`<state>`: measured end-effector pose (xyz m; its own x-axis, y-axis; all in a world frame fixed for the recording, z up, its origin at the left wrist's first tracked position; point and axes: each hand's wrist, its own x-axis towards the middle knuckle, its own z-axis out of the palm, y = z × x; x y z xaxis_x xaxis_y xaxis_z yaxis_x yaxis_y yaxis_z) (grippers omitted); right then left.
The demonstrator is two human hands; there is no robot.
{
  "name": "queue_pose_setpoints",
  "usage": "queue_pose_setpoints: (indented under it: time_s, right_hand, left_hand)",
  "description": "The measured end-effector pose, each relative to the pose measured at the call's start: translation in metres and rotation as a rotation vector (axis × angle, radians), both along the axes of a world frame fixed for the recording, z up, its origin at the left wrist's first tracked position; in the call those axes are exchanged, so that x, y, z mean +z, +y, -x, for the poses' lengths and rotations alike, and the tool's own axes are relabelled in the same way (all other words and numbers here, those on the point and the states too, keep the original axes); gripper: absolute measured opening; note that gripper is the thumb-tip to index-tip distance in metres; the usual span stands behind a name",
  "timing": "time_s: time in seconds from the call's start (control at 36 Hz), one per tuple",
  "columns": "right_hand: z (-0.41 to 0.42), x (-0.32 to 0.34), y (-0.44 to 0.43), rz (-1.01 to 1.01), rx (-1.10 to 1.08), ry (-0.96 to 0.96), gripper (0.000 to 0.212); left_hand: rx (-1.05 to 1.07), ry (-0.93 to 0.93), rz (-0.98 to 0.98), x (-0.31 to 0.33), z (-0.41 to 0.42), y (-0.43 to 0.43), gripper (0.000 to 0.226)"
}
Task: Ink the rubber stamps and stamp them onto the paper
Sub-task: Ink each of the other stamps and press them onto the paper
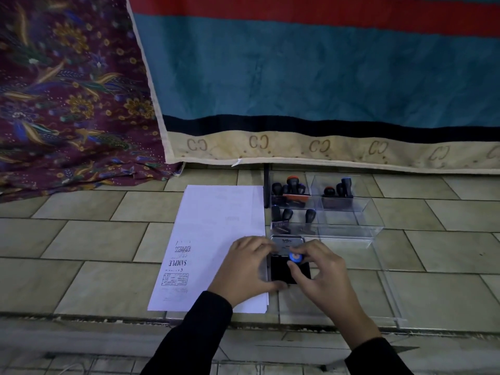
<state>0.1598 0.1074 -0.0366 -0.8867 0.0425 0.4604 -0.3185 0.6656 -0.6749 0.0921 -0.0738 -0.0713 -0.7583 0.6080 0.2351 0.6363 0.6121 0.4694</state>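
While the left hand (243, 266) holds the ink pad (282, 270) by its left side, fingers curled at the far end & thumb hooked at the near corner, the right hand (322, 277) pinches a blue-capped stamp (295, 257) btwn thumb & fingertips directly over the pad's black face; whether the rubber touches the ink can't be told. The pad sits near the front edge of the tiled bench (94, 239), its open lid (286, 240) just behind it. White paper (216, 212) lies just left of the pad, partly under the left hand, running from the front edge toward the back; black imprints (180, 262) incl. "SAMPLE" & "EXPRESS" show on its near-left part. A clear organiser (351, 231) stands right behind the lid, w/ black-handled stamps (293, 186) upright in 3 of its compartments. Along the bench's back edge hang 2 cloths: a striped teal-&-red cloth (324, 77) at right, a floral purple cloth (67, 104) at left.
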Motion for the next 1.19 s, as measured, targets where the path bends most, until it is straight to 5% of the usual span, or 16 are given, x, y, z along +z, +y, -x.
queue_pose_setpoints:
  time_s: [0.53,0.67,0.83,1.19]
  right_hand:
    - [0.005,0.013,0.000,-0.064,0.015,-0.168,0.015]
    - [0.017,0.025,-0.001,0.053,-0.010,-0.325,0.019]
    - [0.046,0.047,-0.049,0.169,0.105,-0.217,0.023]
    - [0.119,0.033,-0.172,-0.118,0.320,-0.267,0.011]
  left_hand:
    - [0.032,-0.058,-0.105,0.007,0.000,-0.004,0.077]
    - [0.274,-0.101,-0.342,0.025,0.016,-0.052,0.046]
    - [0.572,0.033,-0.126,0.011,0.039,-0.140,0.024]
    - [0.714,0.004,0.040,-0.019,0.047,-0.164,0.042]
